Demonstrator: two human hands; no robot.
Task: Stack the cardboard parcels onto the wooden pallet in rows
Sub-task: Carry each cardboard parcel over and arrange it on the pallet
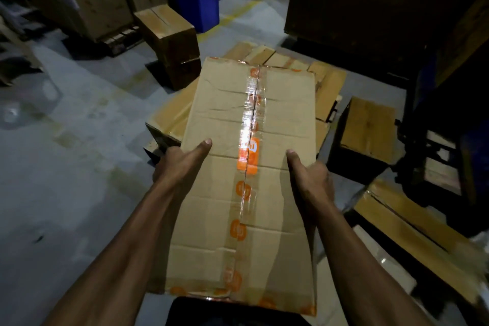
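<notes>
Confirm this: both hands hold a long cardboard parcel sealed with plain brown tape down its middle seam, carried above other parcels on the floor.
Wrong in one respect. The head view shows the long parcel sealed with clear tape printed with orange logos, not plain brown. The rest stands: left hand and right hand hold it by its sides, above other parcels lying below.

Both bare forearms extend forward from the lower edge of the view, roughly parallel. The left hand (176,164) grips the left side of the parcel (246,180); its thumb lies straight on the top face and the fingers wrap under the edge, hidden. The right hand (311,177) grips the right side likewise, thumb on top, fingers curled over the edge.
</notes>
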